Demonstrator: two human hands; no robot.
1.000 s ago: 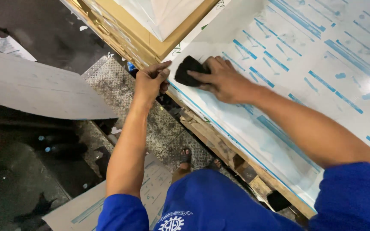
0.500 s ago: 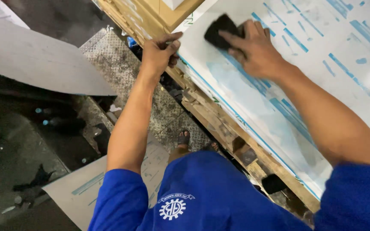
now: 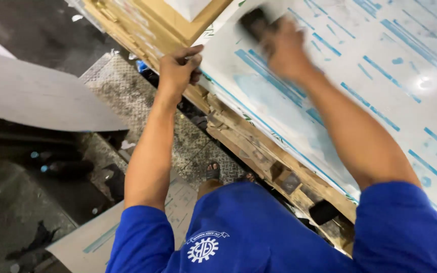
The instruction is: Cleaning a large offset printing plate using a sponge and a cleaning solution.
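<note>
Wiping down the film-covered white sheet (image 3: 380, 65) right now: right hand (image 3: 284, 50), blurry, fingers wrapped round a dark pad (image 3: 253, 23) near its top edge. Left hand (image 3: 177, 71) clamps the edge. Next probably needs steady pressure across.

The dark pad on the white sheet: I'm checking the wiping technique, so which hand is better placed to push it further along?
Right. The right hand presses the dark pad on the white sheet, though blurred; the left hand grips the sheet's edge.
</note>
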